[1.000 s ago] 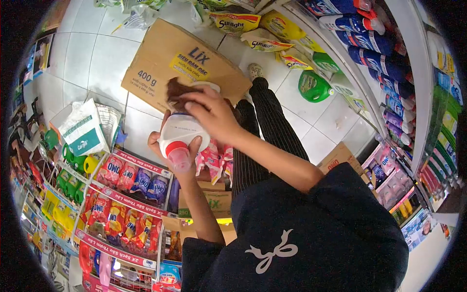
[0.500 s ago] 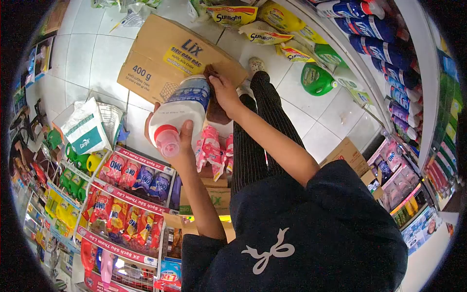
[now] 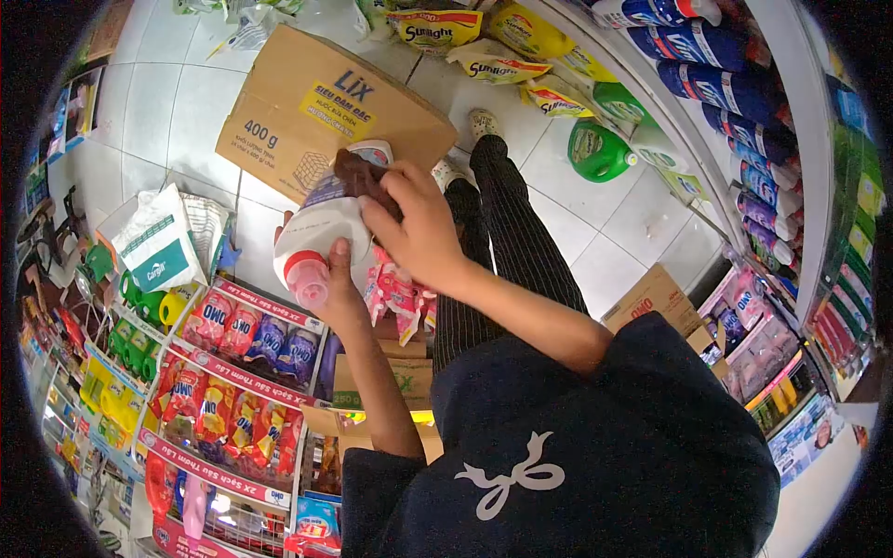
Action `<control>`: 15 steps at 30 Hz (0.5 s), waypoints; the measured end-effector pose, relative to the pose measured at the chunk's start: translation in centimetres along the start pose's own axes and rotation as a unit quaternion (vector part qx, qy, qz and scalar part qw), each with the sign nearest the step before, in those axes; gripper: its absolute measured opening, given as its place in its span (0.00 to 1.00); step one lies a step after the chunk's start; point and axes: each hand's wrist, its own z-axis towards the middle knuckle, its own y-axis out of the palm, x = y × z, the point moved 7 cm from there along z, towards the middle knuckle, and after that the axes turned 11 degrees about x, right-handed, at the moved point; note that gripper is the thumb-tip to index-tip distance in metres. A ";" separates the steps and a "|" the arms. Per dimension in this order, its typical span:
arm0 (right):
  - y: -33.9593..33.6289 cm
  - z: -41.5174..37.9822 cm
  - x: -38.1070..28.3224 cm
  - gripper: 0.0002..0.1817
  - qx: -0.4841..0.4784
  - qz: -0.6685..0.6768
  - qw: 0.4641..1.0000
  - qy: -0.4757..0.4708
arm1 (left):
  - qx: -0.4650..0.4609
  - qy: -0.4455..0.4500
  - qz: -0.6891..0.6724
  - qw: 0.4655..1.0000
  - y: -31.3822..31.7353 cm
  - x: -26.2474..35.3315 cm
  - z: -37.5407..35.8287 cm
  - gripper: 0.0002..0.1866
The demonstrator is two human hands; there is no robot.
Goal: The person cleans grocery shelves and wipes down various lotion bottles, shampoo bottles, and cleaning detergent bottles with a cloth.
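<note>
My left hand [image 3: 342,290] grips a large white plastic bottle [image 3: 321,230] near its neck, fingers wrapped around the far side and thumb beside the cap. Its red and translucent pink cap [image 3: 308,277] points toward me, with the bottle tilted. In my right hand [image 3: 423,228] is a dark brown cloth [image 3: 361,175], bunched under the fingers and lying against the bottle's blue label. The cloth covers most of that label. Behind the bottle sits a cardboard Lix box [image 3: 279,121] on the tiled floor.
Sunlight pouches [image 3: 498,67] and a green bottle [image 3: 600,151] lie on the floor beyond my legs. Blue Vim bottles [image 3: 698,86] line the shelf at right. An OMO rack [image 3: 233,372] stands at left, with a white Cargill bag [image 3: 163,246] behind it. Pink packets [image 3: 395,298] lie below the bottle.
My right hand has brought the brown cloth from beside the bottle onto its label. The bottle has shifted slightly left and down in view, still in my left hand.
</note>
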 end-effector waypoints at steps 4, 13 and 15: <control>0.1 0.5 2.2 0.16 -0.064 0.007 0.997 -0.039 | 0.020 0.029 0.027 0.999 0.3 0.9 -1.6 0.26; -5.1 -2.0 1.4 0.39 -0.164 -0.007 0.985 0.056 | 0.023 0.158 0.192 0.968 3.9 3.9 -6.0 0.40; -7.2 -2.0 2.0 0.38 -0.191 -0.058 0.977 0.072 | -0.014 0.174 0.186 0.967 5.4 3.6 -7.8 0.40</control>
